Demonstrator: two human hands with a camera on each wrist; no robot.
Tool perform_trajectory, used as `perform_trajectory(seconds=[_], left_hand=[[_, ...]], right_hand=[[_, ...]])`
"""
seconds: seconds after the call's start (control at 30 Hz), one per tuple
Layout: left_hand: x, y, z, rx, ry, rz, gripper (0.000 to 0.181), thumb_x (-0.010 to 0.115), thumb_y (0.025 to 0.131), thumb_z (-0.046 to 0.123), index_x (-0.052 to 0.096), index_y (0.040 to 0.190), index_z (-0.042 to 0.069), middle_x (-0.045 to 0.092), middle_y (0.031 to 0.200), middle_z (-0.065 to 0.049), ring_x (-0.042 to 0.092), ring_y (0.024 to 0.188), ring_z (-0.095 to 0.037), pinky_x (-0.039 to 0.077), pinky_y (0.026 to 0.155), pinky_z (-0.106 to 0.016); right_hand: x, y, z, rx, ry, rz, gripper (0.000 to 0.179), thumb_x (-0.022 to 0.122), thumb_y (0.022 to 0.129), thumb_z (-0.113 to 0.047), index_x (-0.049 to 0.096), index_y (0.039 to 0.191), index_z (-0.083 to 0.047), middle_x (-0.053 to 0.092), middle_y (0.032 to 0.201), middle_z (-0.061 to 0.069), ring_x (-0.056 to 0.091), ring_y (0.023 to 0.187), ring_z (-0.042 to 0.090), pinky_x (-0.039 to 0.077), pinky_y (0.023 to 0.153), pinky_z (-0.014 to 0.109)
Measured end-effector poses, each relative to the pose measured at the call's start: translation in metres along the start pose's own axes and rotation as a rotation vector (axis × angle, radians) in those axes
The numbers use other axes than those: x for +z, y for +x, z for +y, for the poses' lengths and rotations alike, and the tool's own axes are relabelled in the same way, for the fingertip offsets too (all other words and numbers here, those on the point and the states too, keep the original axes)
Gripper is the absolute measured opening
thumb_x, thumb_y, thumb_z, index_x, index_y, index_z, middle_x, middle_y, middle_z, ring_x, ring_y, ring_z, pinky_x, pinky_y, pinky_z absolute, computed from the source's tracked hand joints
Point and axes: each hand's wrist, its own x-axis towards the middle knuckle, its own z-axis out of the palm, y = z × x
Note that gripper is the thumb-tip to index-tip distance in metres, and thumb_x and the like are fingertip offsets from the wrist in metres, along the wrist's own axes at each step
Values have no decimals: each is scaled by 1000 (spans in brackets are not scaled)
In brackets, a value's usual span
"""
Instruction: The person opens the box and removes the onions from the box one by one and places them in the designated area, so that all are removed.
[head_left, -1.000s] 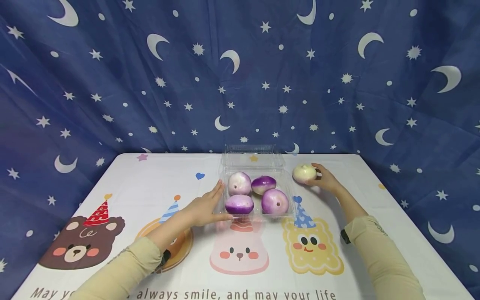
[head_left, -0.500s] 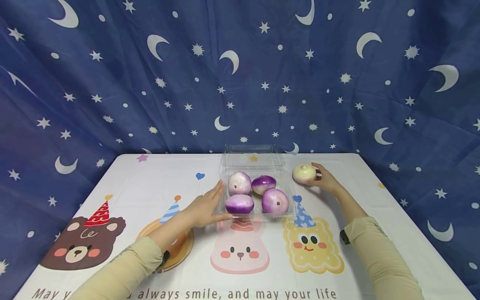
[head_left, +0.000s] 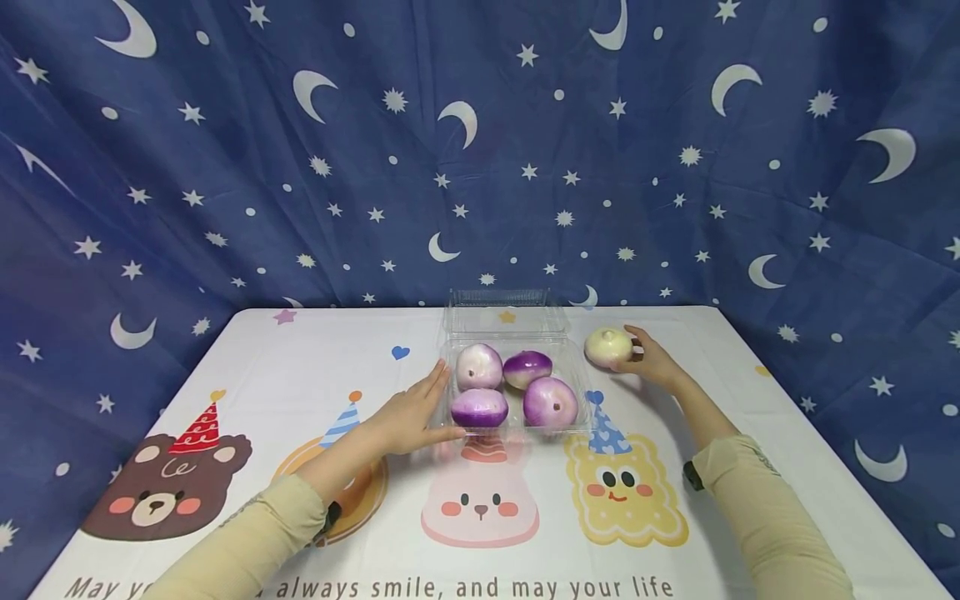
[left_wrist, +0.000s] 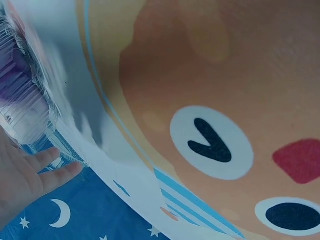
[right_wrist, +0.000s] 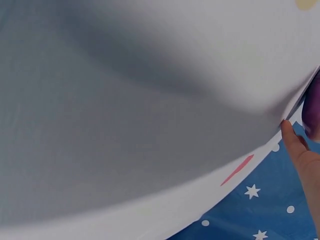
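Observation:
A clear plastic clamshell box (head_left: 516,423) stands mid-table with several shiny purple-and-white onions (head_left: 527,369) in its base. Its lid (head_left: 536,318) is tipped back behind it. Against the box's left side rests my left hand (head_left: 405,421), fingers straight and thumb along the front edge. Right of the box, a pale onion (head_left: 607,348) sits on the table with its nub up. My right hand (head_left: 654,360) holds it from the right, thumb in front and fingers behind. In the right wrist view, one fingertip (right_wrist: 285,123) meets the cloth beside that onion's purple underside (right_wrist: 312,114).
The table wears a white cloth (head_left: 315,350) printed with a bear (head_left: 161,492), a rabbit, a biscuit face and lettering. Behind it hangs a blue curtain (head_left: 495,167) with moons and stars, close to the table's back edge.

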Motion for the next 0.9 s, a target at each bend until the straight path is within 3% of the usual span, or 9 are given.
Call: perform_trajectory(seconds=[0.33, 0.6, 0.9], left_hand=[[-2, 2, 2, -20, -25, -15, 102, 55, 85, 62, 9, 150, -2, 4, 158, -19, 23, 142, -37, 34, 109, -50], [-4, 2, 7, -29, -36, -28, 102, 54, 85, 63, 10, 150, -1, 4, 158, -19, 21, 143, -36, 32, 111, -48], [-5, 0, 6, -40, -32, -32, 101, 55, 85, 60, 9, 150, -2, 4, 158, -20, 20, 143, -36, 32, 111, -48]], right_hand=[[-2, -5, -1, 2, -1, 20, 89, 68, 85, -7, 7, 148, 5, 14, 145, 42, 33, 128, 55, 29, 108, 59], [-6, -17, -14, -18, -126, 91, 81, 66, 84, -10, 17, 146, 6, 22, 143, 42, 32, 125, 60, 34, 102, 63], [3, -26, -36, -84, -188, 190, 72, 66, 84, -7, 27, 141, 10, 29, 140, 41, 38, 122, 58, 36, 101, 61]])
